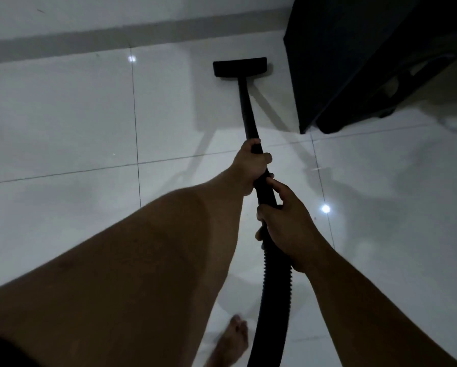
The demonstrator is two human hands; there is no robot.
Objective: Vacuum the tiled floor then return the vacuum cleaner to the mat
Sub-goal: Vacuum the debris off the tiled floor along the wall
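— Around the wand, both hands are clamped: the left hand (pixel 251 165) grips the black wand (pixel 247 109) higher up its length, nearer the head, fingers curled right round it, and the right hand (pixel 285 221) grips just behind, where the rigid tube meets the ribbed hose (pixel 275 300). The two hands sit close together, almost touching.

— And how does the vacuum's working end look?

— Beyond the left hand the wand runs straight and slim to a flat, wide, matt black floor head (pixel 240 67), set crosswise to the wand and lying on the tiled floor (pixel 63 115). Behind the right hand the hose is corrugated, black, and curves down out of the bottom edge of the view. The vacuum's body cannot be seen.

— What lies around the wand?

— Glossy pale tiles with thin dark grout lines and two bright light reflections. Past the floor head a grey skirting strip (pixel 89 41) runs along the foot of the wall. To the right of the wand stands a big dark piece of furniture (pixel 367 62), its corner near the floor head; it blocks the floor on that side. Near the hose, at the bottom, a bare foot (pixel 234 337) shows, blurred.
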